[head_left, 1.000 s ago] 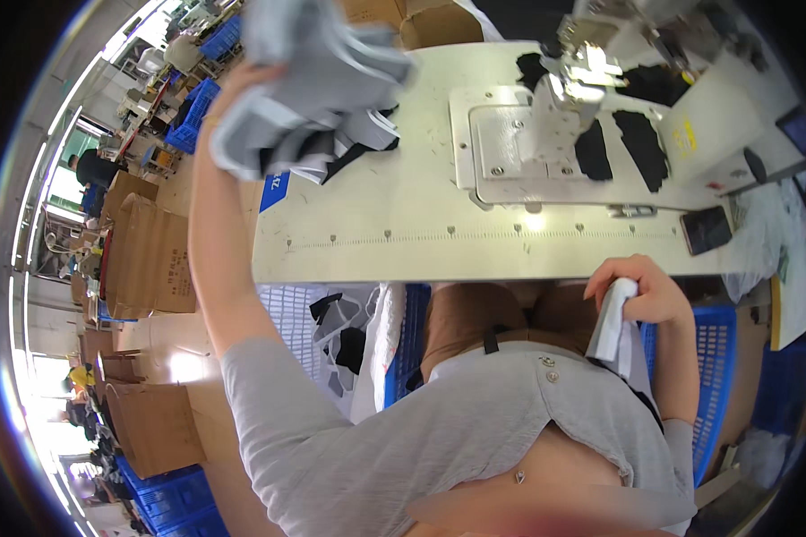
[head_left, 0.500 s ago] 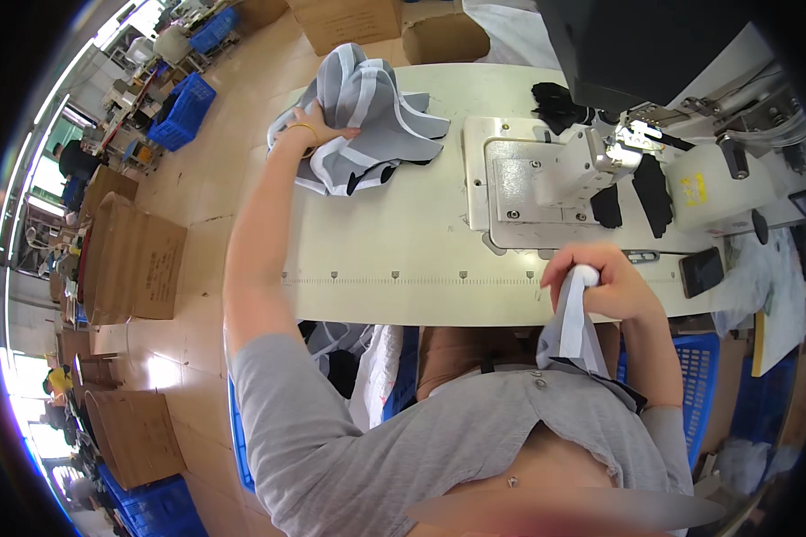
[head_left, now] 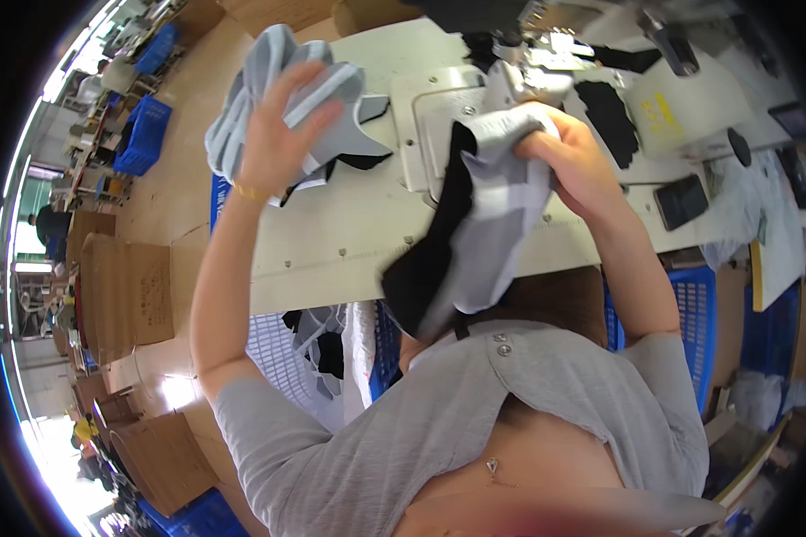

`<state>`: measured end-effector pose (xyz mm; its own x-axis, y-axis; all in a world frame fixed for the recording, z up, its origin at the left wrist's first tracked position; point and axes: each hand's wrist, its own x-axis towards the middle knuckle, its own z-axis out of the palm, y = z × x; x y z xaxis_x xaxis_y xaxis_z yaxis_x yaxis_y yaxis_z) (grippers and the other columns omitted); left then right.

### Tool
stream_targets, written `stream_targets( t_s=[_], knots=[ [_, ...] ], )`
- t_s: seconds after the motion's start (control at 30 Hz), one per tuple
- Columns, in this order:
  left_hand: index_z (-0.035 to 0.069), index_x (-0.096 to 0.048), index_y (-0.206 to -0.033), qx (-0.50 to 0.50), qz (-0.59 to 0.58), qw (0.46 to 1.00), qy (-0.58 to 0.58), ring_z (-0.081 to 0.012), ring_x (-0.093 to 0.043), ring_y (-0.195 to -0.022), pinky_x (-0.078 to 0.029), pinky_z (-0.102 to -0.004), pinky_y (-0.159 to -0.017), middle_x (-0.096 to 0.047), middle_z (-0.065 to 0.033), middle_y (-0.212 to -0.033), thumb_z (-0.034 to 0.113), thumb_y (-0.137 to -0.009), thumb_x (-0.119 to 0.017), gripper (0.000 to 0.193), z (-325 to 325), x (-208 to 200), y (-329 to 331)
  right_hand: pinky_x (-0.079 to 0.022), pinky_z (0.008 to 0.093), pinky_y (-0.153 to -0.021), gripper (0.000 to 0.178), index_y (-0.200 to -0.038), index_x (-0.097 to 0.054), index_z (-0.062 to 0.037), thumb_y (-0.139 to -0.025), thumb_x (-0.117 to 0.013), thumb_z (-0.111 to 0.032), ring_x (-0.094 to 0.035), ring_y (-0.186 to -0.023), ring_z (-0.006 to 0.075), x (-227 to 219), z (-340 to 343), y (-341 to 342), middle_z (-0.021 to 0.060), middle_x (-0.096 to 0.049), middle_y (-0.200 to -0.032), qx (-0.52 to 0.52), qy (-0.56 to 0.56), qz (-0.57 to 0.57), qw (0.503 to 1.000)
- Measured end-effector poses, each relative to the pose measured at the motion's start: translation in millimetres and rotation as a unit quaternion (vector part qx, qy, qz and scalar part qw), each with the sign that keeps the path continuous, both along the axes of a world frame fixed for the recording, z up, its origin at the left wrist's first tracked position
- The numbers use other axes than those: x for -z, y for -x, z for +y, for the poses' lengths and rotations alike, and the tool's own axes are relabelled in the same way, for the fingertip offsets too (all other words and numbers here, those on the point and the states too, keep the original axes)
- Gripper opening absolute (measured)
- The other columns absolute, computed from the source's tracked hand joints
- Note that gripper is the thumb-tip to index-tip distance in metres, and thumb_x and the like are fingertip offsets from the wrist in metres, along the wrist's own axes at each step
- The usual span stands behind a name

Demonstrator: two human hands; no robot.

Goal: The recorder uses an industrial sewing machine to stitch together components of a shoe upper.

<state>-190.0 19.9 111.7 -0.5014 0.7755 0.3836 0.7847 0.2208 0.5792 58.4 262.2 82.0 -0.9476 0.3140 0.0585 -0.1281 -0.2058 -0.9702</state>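
Observation:
My left hand (head_left: 282,139), blurred by motion, has its fingers spread over a pile of grey fabric pieces (head_left: 246,103) with pale bands and some black edges, at the table's far left. Gripped between thumb and fingers of my right hand (head_left: 587,170) is a grey-and-black fabric piece (head_left: 501,224) with a white band. It hangs over the front half of the table, its lower end smeared by motion. Just beyond it stands a sewing machine (head_left: 515,85), partly hidden by the fabric and my right hand.
Black fabric pieces (head_left: 607,121) lie beside the machine. A phone (head_left: 681,201) rests on the right of the table (head_left: 322,282). Below are a blue basket (head_left: 697,304) at right and a pale basket (head_left: 273,345) holding fabric at left. Cardboard boxes (head_left: 130,291) stand on the floor.
My right hand has risen from the table's front edge and moved forward, bringing the fabric piece up and spread out in front of the machine. My left hand stays at the pile. The view has shifted.

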Motion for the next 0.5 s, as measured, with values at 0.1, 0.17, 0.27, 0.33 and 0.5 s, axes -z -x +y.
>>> stream_targets(
  t_s=[0.1,0.17,0.27,0.33,0.5],
  knots=[
    [0.001,-0.054,-0.130,0.155,-0.354,0.922,-0.007,-0.0105,-0.059,-0.100,-0.050,-0.0258,-0.086,-0.064,-0.0055,-0.111,0.016,-0.092,-0.066,0.042,11.9,7.1,-110.8,-0.048,0.0249,-0.078,0.024,-0.107,-0.063,0.0019,-0.084,-0.057,-0.003,-0.059,-0.087,0.0089,9.7,-7.9,-3.9,0.0039,-0.066,-0.096,0.034,0.043,0.006,0.998],
    [0.000,-0.056,-0.126,0.148,-0.450,0.881,-0.010,-0.0083,-0.059,-0.096,-0.049,-0.0233,-0.084,-0.064,-0.0032,-0.108,0.006,-0.091,-0.063,0.037,23.1,24.6,-138.3,-0.048,0.0254,-0.078,0.024,-0.107,-0.063,0.0014,-0.084,-0.057,-0.003,-0.059,-0.088,0.0093,14.5,-12.9,-6.6,0.0038,-0.066,-0.095,0.043,0.056,0.008,0.997],
    [-0.001,-0.059,-0.120,0.169,-0.485,0.858,0.021,-0.0075,-0.059,-0.090,-0.049,-0.0245,-0.078,-0.066,-0.0025,-0.102,0.003,-0.087,-0.064,0.034,24.8,31.6,-152.6,-0.048,0.0255,-0.079,0.024,-0.107,-0.063,0.0002,-0.084,-0.056,-0.003,-0.059,-0.088,0.0093,21.1,-11.9,-17.9,0.0033,-0.066,-0.095,0.070,0.056,0.013,0.996],
    [-0.001,-0.062,-0.115,0.189,-0.474,0.858,0.062,-0.0067,-0.059,-0.085,-0.049,-0.0258,-0.074,-0.067,-0.0028,-0.095,0.002,-0.084,-0.064,0.031,18.6,25.1,-155.9,-0.047,0.0254,-0.080,0.022,-0.104,-0.064,-0.0006,-0.085,-0.054,-0.003,-0.059,-0.087,0.0084,22.7,-10.1,-32.1,0.0029,-0.066,-0.096,0.100,0.046,0.046,0.993],
    [0.000,-0.060,-0.082,0.095,0.027,0.965,0.242,-0.0350,-0.061,-0.064,-0.046,-0.0424,-0.057,-0.065,-0.0119,-0.073,0.009,-0.070,-0.063,0.015,9.9,-43.2,-161.4,-0.049,0.0308,-0.084,0.040,-0.116,-0.060,0.0016,-0.080,-0.065,-0.014,-0.063,-0.097,0.0194,4.5,6.7,-87.0,0.0088,-0.067,-0.104,-0.029,-0.087,0.129,0.987]
  ],
)
